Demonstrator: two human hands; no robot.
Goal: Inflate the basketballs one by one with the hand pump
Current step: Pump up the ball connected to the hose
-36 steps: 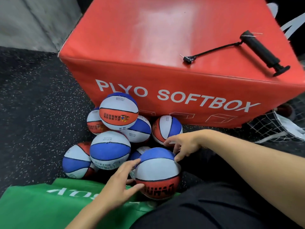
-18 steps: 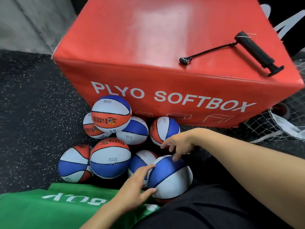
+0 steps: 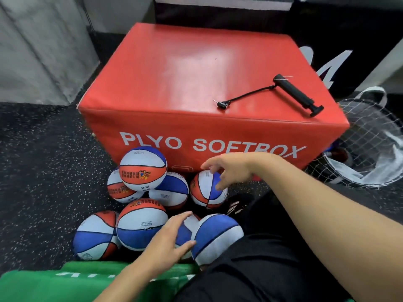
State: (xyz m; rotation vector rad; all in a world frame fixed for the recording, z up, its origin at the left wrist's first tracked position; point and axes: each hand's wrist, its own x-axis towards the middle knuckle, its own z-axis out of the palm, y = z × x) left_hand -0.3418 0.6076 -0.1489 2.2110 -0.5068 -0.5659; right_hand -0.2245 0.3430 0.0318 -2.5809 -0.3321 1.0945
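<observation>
Here the red, white and blue rubber basketballs (image 3: pixel 141 227) lie heaped on the floor — light, grippy, likely soft. Both the left hand (image 3: pixel 168 238) and right hand (image 3: pixel 231 171) hover spread, empty; the black hand pump (image 3: pixel 294 92) lies untouched on the red padded box (image 3: pixel 174 83).

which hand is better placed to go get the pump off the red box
Right, probably. The right hand hangs open near the box front, on the side where the pump lies. The left hand sits low among the balls.

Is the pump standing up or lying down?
Lying down. The hand pump lies flat on top of the red plyo softbox, its hose stretched out beside it, and neither hand touches it.
</observation>
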